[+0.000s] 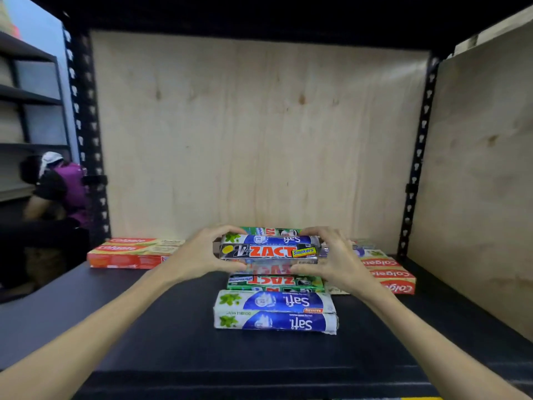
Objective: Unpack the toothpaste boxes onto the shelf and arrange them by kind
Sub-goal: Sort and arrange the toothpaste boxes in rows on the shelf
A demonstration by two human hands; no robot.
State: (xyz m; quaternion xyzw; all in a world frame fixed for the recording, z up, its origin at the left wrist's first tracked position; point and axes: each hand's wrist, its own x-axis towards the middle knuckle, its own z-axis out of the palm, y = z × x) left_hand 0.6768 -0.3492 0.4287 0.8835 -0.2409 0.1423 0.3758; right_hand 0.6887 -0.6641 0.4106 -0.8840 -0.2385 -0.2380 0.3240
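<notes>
My left hand [203, 252] and my right hand [330, 255] grip the two ends of a small stack of toothpaste boxes held above the dark shelf [144, 327]. The black ZACT Smokers box [268, 251] faces me, with a blue Safi box [271, 239] and a green ZACT box [269, 230] behind it. Below lie another green ZACT box [274, 281] and two blue-and-white Safi boxes [275, 311] nearer the front. Red Colgate boxes lie at the left [129, 254] and at the right [392, 277].
A plywood back panel [259, 134] and a plywood side wall [476, 168] close in the shelf bay, with black perforated uprights [86, 125] at both back corners. A person in purple [66, 189] crouches at another shelf far left.
</notes>
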